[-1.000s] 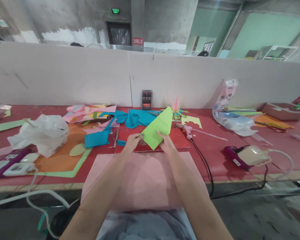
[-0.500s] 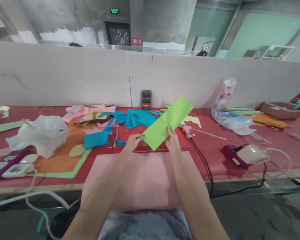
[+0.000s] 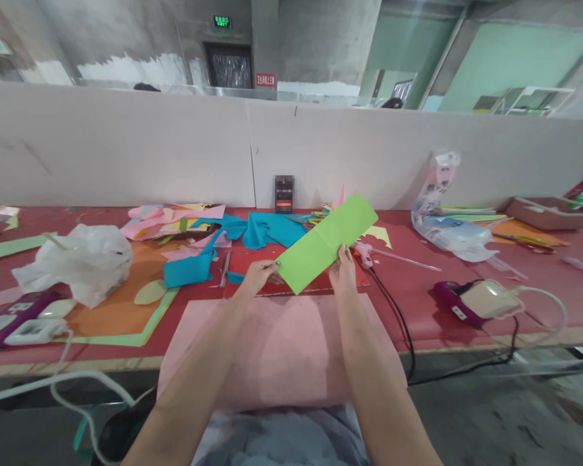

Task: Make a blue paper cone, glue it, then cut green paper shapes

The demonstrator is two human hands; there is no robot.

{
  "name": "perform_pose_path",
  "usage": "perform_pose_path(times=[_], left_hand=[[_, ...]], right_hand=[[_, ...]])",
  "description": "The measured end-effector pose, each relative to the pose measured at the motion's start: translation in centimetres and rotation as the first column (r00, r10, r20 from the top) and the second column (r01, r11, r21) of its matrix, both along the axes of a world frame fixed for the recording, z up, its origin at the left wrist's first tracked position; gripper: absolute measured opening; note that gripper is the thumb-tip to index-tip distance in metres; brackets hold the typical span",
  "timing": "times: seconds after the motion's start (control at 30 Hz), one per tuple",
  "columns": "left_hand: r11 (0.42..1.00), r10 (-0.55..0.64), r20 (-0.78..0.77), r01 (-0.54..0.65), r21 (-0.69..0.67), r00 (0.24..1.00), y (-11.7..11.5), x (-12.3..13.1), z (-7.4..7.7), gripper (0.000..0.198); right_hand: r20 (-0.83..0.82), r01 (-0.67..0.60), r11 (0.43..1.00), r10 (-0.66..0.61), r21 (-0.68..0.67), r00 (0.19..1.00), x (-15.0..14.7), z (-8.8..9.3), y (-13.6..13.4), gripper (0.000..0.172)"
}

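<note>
A light green paper strip (image 3: 325, 244) with a faint crease across its middle hangs tilted above the table, its right end higher. My left hand (image 3: 263, 274) pinches its lower left corner between thumb and fingers. Along the lower long edge, right of the middle, my right hand (image 3: 342, 266) grips it. Beneath the strip lies a red sheet (image 3: 272, 257), and nearer me a pink sheet (image 3: 284, 343). Blue paper pieces (image 3: 276, 228) are spread behind and left of the strip. Yellow-handled scissors (image 3: 313, 221) lie just behind it.
A pink glue gun (image 3: 364, 254) with a black cord lies right of my hands. Further right are a purple power strip (image 3: 459, 304), a plastic bag (image 3: 454, 236) and a pink tray (image 3: 551, 213). To the left sit a white bag (image 3: 90, 262) and orange paper (image 3: 111, 317).
My right hand has slid right along the green strip's lower edge. The strip has flattened and its right end is slightly lower. My left hand has barely moved.
</note>
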State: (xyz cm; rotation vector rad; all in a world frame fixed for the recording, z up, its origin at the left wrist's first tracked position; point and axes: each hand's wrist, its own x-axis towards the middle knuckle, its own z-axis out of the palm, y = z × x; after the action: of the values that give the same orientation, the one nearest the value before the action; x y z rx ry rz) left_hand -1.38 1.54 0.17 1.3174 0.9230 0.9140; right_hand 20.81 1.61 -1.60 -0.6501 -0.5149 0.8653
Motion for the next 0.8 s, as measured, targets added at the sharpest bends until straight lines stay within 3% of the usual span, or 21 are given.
perform_pose_path(times=[0.37,0.53,0.67,0.8], left_hand=[[0.999,-0.043,-0.004,0.043,0.019,0.999,-0.2,0.1,-0.1,0.023],[0.999,0.034,0.049,-0.036,0.032,0.998,0.1,0.0,-0.4,0.023],[0.996,0.070,0.079,-0.073,0.044,0.994,0.1,0.1,-0.4,0.025],[0.995,0.084,0.076,-0.088,0.046,0.994,-0.1,0.2,-0.2,0.030]], right_hand=[[-0.028,0.102,0.995,-0.101,0.020,0.994,0.1,0.2,-0.4,0.032],[0.004,-0.130,0.991,0.130,0.024,0.991,-1.5,1.3,-1.1,0.036],[0.041,-0.347,0.935,0.351,-0.078,0.935,-3.7,1.5,-1.5,0.038],[-0.025,-0.287,0.953,0.285,-0.099,0.958,-4.5,1.2,-1.2,0.035]])
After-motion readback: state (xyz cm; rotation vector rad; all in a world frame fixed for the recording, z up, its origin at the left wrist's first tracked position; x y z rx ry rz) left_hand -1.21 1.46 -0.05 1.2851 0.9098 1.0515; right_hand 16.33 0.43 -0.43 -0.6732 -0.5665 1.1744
